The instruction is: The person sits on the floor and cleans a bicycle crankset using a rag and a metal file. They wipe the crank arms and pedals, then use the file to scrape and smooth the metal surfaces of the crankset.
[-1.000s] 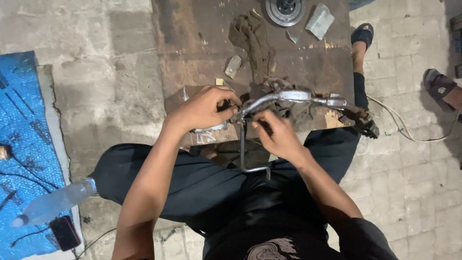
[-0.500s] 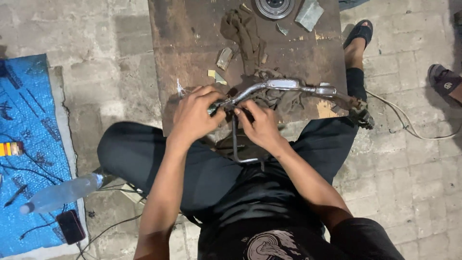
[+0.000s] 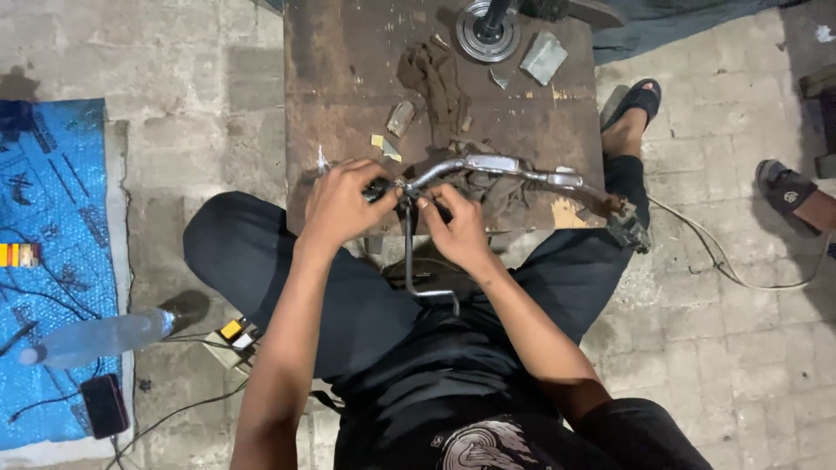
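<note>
Head view: rusty workbench, paved floor

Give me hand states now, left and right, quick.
Left hand: closed around the dark grip end of the metal handlebar.
Right hand: fingers closed on the same handlebar, near its bent tube.

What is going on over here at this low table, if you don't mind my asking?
A person sits on the ground at a rusty low table, working on a bent metal handlebar that lies across its near edge. The left hand grips the bar's left end, while the right hand holds a thin metal rod that hangs down from it. A dirty rag and a round metal part lie farther back on the table.
</note>
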